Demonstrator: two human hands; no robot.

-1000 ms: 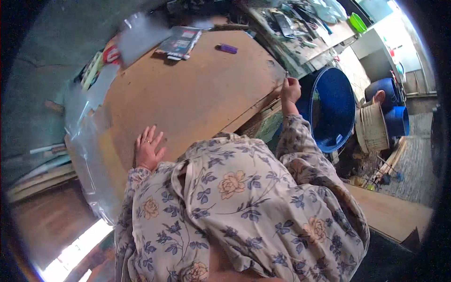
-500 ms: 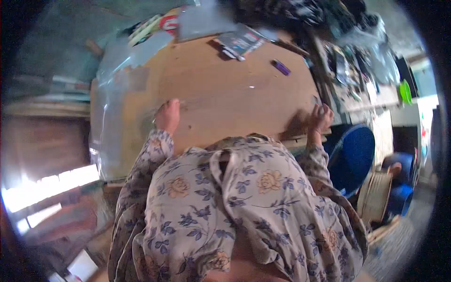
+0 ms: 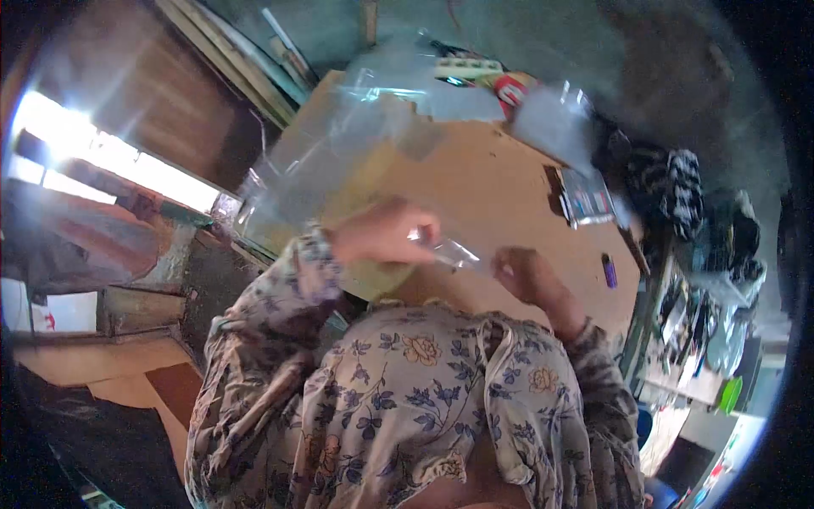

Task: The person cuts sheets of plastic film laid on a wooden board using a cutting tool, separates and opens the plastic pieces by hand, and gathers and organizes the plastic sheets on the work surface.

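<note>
My left hand (image 3: 386,233) is closed in a pinch on a small clear plastic bag (image 3: 458,254), held just above the tabletop in front of my body. Facing it from the right is my right hand (image 3: 530,278), its fingers curled together close to the bag's free end. Blur hides whatever those fingers may hold. Under both hands lies the brown tabletop (image 3: 492,204).
Clear plastic sheeting (image 3: 314,170) covers the table's left side. Toward the right lie a printed packet (image 3: 587,199) and a purple lighter-like object (image 3: 610,271). A cluttered shelf (image 3: 691,322) stands beyond the right edge.
My view has swung left. The left hand has lifted off the table and now grips the clear bag. My right hand has come from the table's right edge toward it.
</note>
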